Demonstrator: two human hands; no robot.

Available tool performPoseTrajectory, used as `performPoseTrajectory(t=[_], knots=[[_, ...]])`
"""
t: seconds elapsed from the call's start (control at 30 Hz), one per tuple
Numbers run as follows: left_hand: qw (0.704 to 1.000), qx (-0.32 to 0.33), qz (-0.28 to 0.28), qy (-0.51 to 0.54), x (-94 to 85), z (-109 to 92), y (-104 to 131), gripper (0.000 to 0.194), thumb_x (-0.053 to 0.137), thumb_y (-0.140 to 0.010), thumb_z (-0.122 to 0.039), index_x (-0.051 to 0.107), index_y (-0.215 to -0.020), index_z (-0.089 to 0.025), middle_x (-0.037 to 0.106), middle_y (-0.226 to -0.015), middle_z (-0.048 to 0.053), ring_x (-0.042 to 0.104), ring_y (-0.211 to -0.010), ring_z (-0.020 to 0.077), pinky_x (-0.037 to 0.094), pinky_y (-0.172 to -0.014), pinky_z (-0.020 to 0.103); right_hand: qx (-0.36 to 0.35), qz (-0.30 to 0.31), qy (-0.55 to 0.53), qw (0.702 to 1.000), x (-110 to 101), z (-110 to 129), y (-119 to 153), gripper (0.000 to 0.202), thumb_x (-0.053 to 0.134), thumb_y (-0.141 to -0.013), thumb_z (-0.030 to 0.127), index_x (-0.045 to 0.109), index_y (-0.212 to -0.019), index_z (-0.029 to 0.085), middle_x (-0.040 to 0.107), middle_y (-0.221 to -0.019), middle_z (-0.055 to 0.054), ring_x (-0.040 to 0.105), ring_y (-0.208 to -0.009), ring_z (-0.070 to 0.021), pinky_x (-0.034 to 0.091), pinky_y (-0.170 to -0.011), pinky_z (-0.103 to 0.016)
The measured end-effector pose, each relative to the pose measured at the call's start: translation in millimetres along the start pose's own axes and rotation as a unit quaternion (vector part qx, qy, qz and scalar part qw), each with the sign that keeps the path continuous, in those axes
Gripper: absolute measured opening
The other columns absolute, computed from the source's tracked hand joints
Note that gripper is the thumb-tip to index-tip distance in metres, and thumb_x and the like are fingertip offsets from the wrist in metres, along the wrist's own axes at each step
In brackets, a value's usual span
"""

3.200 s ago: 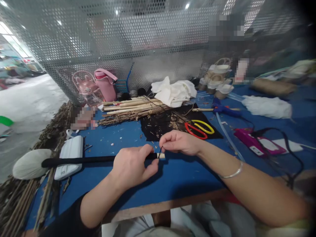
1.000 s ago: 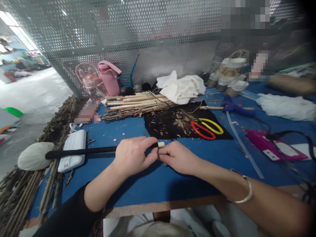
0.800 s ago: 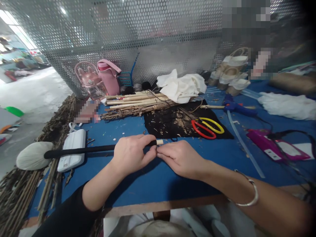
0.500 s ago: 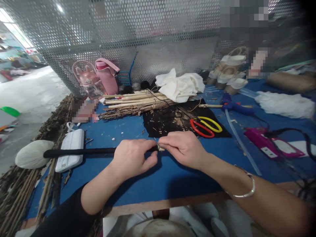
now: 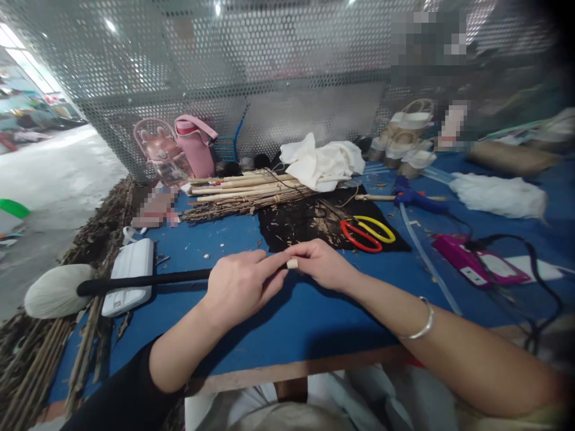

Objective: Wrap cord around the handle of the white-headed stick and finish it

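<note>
A stick wrapped in black (image 5: 179,278) lies level across the front of the table, with a round pale bundle (image 5: 58,291) on its left end. My left hand (image 5: 242,284) is closed around the stick near its right end, thumb and forefinger at the tip. A short bare piece of pale wood (image 5: 292,263) shows at that tip. My right hand (image 5: 321,264) is closed in a pinch against the same end, fingertips meeting those of the left. Whatever fine wrapping lies between the fingertips is hidden.
Scissors (image 5: 366,232) with red and yellow handles lie on a black cloth (image 5: 291,224). Behind are pale sticks (image 5: 242,187) and a white cloth (image 5: 318,161). A blue glue gun (image 5: 417,196) and a purple device (image 5: 476,260) sit right; a white power bank (image 5: 130,272) lies left under the stick.
My right hand has turned and shifted slightly left, its fingers now closer round the stick's end. The pale tip shows more clearly. The camera view has shifted a little.
</note>
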State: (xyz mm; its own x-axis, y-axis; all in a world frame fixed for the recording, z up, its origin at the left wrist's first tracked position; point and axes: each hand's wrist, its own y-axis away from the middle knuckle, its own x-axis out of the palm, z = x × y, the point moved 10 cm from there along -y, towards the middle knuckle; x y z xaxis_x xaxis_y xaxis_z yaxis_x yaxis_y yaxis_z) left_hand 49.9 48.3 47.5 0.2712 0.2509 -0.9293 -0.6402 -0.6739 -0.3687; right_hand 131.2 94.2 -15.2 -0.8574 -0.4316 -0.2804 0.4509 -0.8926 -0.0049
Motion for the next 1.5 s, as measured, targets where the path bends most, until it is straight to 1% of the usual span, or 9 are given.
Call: performPoseTrajectory(t=[0.2,0.4,0.63,0.73,0.83,1.03,1.27,1.37,1.5], knots=[[0.999,-0.031,-0.014,-0.022,-7.9,3,-2,0.026,0.037,-0.092,-0.035,0.059,-0.104,-0.026,0.061,-0.075,0.0,0.056,-0.066,0.0157,0.034,-0.055,0.026,-0.048,0.019,0.147,0.988,15,14,14,0.029,0.049,-0.086,0.03,0.064,-0.069,0.013,0.052,-0.054,0.003,0.04,-0.05,-0.0076,0.029,-0.05,-0.02],[0.999,-0.04,-0.006,0.026,-2.7,7,0,0.026,0.04,-0.09,-0.036,0.058,-0.105,-0.025,0.066,-0.084,0.0,0.061,-0.075,0.0172,0.039,-0.059,0.026,-0.148,-0.05,0.447,0.881,24,58,49,0.026,0.041,-0.091,0.021,0.064,-0.078,0.016,0.068,-0.075,-0.005,0.059,-0.068,-0.0145,0.033,-0.06,-0.024],[0.998,-0.027,0.021,0.046,-0.4,3,2,0.027,0.038,-0.09,-0.037,0.06,-0.097,-0.023,0.066,-0.081,0.0,0.063,-0.074,0.0186,0.04,-0.056,0.028,-0.238,-0.042,0.506,0.828,13,94,49,0.024,0.045,-0.09,0.022,0.068,-0.087,0.018,0.066,-0.072,-0.004,0.058,-0.068,-0.0132,0.035,-0.061,-0.023],[0.998,-0.017,0.028,0.046,-1.2,1,4,0.027,0.038,-0.089,-0.038,0.06,-0.096,-0.023,0.066,-0.079,0.0,0.063,-0.072,0.0184,0.039,-0.054,0.027,-0.242,-0.019,0.474,0.846,6,98,34,0.023,0.048,-0.088,0.021,0.07,-0.087,0.019,0.065,-0.07,-0.003,0.057,-0.065,-0.0119,0.034,-0.059,-0.022],[0.998,-0.02,0.015,0.056,-2.9,3,5,0.028,0.038,-0.089,-0.039,0.059,-0.099,-0.023,0.067,-0.083,0.0,0.063,-0.075,0.0183,0.041,-0.057,0.027,-0.192,-0.013,0.347,0.918,-10,86,10,0.018,0.055,-0.084,0.024,0.072,-0.081,0.018,0.066,-0.07,-0.002,0.057,-0.064,-0.011,0.037,-0.06,-0.021],[0.997,-0.032,-0.001,0.074,1.3,9,6,0.029,0.038,-0.09,-0.039,0.057,-0.105,-0.023,0.067,-0.085,0.001,0.062,-0.075,0.0182,0.043,-0.062,0.028,-0.014,-0.015,0.082,0.996,-16,12,-17,0.024,0.063,-0.074,0.035,0.071,-0.077,0.013,0.068,-0.072,-0.003,0.057,-0.067,-0.0143,0.042,-0.065,-0.024],[0.997,-0.046,0.001,0.059,10.1,15,-1,0.029,0.038,-0.09,-0.036,0.06,-0.104,-0.025,0.065,-0.08,0.002,0.061,-0.071,0.0161,0.041,-0.058,0.025,0.053,0.062,0.053,0.995,15,-21,-1,0.033,0.057,-0.077,0.042,0.069,-0.073,0.011,0.053,-0.054,0.003,0.04,-0.05,-0.0079,0.031,-0.05,-0.021],[0.997,-0.059,0.008,0.053,13.0,19,-5,0.028,0.039,-0.09,-0.036,0.061,-0.103,-0.025,0.065,-0.08,0.002,0.061,-0.072,0.016,0.041,-0.058,0.024,-0.024,0.02,0.21,0.977,12,2,9,0.029,0.049,-0.086,0.031,0.069,-0.076,0.014,0.062,-0.062,0.0,0.05,-0.056,-0.0112,0.034,-0.055,-0.023],[0.996,-0.07,0.02,0.06,17.1,22,-7,0.026,0.041,-0.089,-0.035,0.06,-0.103,-0.025,0.065,-0.083,0.001,0.062,-0.075,0.0169,0.043,-0.06,0.026,-0.148,-0.036,0.42,0.895,15,40,25,0.026,0.043,-0.09,0.022,0.068,-0.083,0.017,0.069,-0.079,-0.005,0.06,-0.07,-0.0154,0.038,-0.064,-0.025]])
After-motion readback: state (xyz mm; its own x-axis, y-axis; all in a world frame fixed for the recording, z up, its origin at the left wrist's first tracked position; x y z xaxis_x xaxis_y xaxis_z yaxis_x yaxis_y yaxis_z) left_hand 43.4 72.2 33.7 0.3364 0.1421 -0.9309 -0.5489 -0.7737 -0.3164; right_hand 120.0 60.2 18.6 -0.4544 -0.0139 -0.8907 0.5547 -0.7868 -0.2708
